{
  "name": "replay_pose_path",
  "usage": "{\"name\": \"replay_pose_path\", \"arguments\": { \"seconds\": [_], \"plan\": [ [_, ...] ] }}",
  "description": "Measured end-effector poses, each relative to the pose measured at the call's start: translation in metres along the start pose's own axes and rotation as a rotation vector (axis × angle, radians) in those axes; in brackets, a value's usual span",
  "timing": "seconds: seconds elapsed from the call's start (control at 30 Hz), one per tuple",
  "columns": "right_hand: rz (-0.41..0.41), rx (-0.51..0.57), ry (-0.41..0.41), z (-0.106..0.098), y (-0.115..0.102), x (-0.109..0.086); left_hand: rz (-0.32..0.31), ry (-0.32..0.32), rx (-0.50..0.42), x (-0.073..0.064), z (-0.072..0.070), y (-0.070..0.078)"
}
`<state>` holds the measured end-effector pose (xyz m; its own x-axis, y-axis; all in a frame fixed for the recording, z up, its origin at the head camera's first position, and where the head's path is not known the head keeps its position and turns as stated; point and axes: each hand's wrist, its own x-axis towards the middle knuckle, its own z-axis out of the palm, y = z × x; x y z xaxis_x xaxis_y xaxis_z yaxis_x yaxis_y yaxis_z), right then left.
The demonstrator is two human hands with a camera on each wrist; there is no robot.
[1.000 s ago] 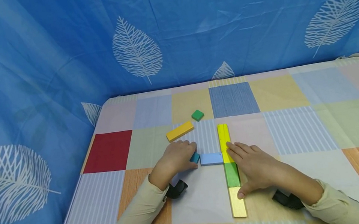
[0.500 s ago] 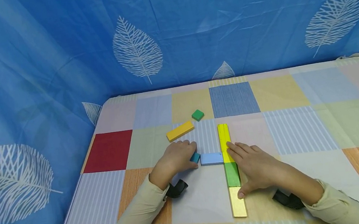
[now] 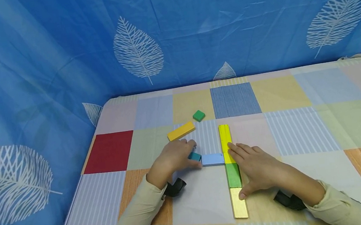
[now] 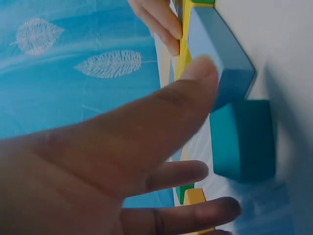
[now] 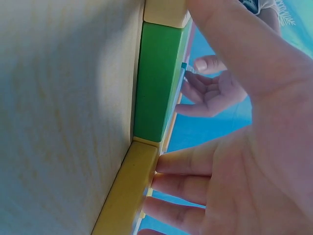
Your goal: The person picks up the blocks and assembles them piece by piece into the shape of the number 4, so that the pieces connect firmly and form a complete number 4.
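Note:
My left hand (image 3: 172, 158) hovers at a small teal block (image 3: 194, 157), thumb and fingers spread apart; the left wrist view shows a gap around the teal block (image 4: 247, 141). This block sits at the left end of a light blue block (image 3: 212, 159), which runs sideways into a column. The column has yellow blocks (image 3: 225, 136) at the far end, then a green block (image 3: 233, 176), then a pale gold block (image 3: 239, 208) nearest me. Along the column's right side lies my right hand (image 3: 259, 166), straight fingertips touching the yellow part and thumb resting on the gold block.
Behind my left hand an orange-yellow block (image 3: 181, 131) lies at a slant. Farther back is a small green square block (image 3: 199, 115). A patchwork cloth (image 3: 199, 201) covers the table, and a blue leaf-print curtain (image 3: 190, 31) hangs behind and on the left.
My left thumb and fingers have parted from the teal block, and the hand has drawn slightly left. The block stays beside the light blue one. My right hand has not moved.

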<state>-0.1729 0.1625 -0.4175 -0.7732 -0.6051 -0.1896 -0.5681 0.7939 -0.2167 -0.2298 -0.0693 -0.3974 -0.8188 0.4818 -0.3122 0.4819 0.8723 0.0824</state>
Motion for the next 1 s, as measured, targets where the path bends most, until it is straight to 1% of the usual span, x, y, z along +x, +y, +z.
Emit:
{"name": "replay_pose_path", "arguments": {
  "seconds": [0.07, 0.2, 0.33, 0.47, 0.63, 0.8, 1.0],
  "plan": [
    [0.0, 0.0, -0.001, 0.0, 0.0, 0.0, -0.012, 0.01, -0.022, 0.0, -0.001, -0.002],
    [0.003, -0.002, -0.006, -0.001, 0.0, 0.001, -0.04, 0.021, -0.031, 0.003, -0.001, -0.006],
    [0.006, 0.004, -0.012, -0.001, 0.0, 0.001, -0.037, 0.034, -0.039, 0.004, -0.001, -0.01],
    [0.007, 0.013, -0.013, -0.001, -0.001, 0.0, -0.02, 0.092, -0.043, 0.005, 0.0, -0.013],
    [0.005, 0.015, -0.002, 0.0, 0.0, 0.0, -0.048, 0.162, -0.026, 0.006, -0.002, -0.018],
    [0.003, 0.014, 0.007, 0.001, 0.0, 0.0, -0.08, 0.204, -0.007, 0.008, -0.001, -0.024],
    [0.008, 0.016, 0.004, 0.003, 0.0, 0.0, -0.099, 0.228, 0.007, 0.01, 0.002, -0.031]
  ]
}}
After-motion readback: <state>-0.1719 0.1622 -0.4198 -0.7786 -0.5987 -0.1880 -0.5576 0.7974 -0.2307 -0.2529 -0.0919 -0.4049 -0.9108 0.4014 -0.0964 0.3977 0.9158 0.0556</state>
